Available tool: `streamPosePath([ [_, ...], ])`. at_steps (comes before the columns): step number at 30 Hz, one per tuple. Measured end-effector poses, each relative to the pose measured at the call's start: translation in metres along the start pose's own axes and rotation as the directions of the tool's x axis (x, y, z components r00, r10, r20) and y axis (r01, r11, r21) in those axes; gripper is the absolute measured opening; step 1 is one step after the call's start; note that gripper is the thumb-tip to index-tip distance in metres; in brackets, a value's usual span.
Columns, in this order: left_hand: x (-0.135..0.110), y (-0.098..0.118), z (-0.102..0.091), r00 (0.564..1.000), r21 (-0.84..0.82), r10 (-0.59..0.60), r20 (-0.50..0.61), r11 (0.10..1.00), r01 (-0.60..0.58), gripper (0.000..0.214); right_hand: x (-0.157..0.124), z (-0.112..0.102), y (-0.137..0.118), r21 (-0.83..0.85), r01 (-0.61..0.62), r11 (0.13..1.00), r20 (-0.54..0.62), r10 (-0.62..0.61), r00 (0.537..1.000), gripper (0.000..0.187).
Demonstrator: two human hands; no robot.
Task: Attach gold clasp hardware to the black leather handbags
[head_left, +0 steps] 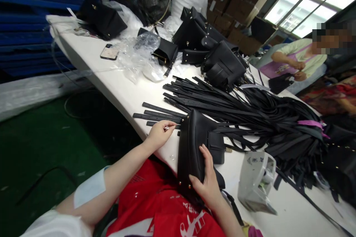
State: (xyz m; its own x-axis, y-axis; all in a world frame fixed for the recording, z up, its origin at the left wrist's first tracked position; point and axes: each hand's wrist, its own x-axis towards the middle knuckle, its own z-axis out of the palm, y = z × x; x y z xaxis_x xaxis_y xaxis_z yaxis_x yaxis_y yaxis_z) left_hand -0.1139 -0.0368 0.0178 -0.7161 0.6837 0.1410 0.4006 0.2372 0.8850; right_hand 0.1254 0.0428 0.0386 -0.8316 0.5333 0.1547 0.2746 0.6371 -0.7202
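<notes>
A black leather bag [194, 144] stands on the near edge of the white table [111, 77], in front of me. My right hand [207, 179] lies on its near side, fingers wrapped over the bag's face, holding it. My left hand [160, 133] is closed in a pinch on a small shiny metal piece next to the bag's upper left corner, over the ends of a few loose black straps [158, 113]. A large pile of black straps [250, 107] spreads across the table behind the bag.
A grey tape dispenser [257, 181] sits right of the bag. Several black bags [217, 52], clear plastic wrapping [136, 53] and a phone [109, 52] lie farther back. Another person [294, 64] works at the table's far right. Green floor lies to the left.
</notes>
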Motion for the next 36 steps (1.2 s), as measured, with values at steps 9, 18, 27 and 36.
streamPosePath([
  [9, 0.040, -0.002, 0.024, 0.990, 0.150, 0.122, 0.069, 0.980, -0.132, 0.020, -0.002, 0.001, 0.006, 0.022, -0.010, 1.000, 0.001, 0.010, 1.000, 0.071],
  [18, 0.055, 0.006, 0.013, 0.965, 0.226, 0.176, 0.195, 0.949, -0.219, 0.018, -0.001, 0.001, 0.008, 0.056, -0.040, 0.998, 0.045, 0.037, 0.998, 0.074],
  [27, 0.066, 0.014, 0.020, 0.957, 0.306, 0.148, 0.249, 0.926, -0.222, 0.021, 0.004, -0.005, -0.002, 0.096, -0.079, 0.992, 0.052, 0.075, 0.996, 0.080],
  [36, 0.057, 0.002, 0.004, 0.990, 0.064, -0.141, 0.027, 0.988, 0.139, 0.015, 0.005, -0.017, -0.003, 0.117, -0.049, 0.992, -0.027, 0.053, 0.998, 0.073],
])
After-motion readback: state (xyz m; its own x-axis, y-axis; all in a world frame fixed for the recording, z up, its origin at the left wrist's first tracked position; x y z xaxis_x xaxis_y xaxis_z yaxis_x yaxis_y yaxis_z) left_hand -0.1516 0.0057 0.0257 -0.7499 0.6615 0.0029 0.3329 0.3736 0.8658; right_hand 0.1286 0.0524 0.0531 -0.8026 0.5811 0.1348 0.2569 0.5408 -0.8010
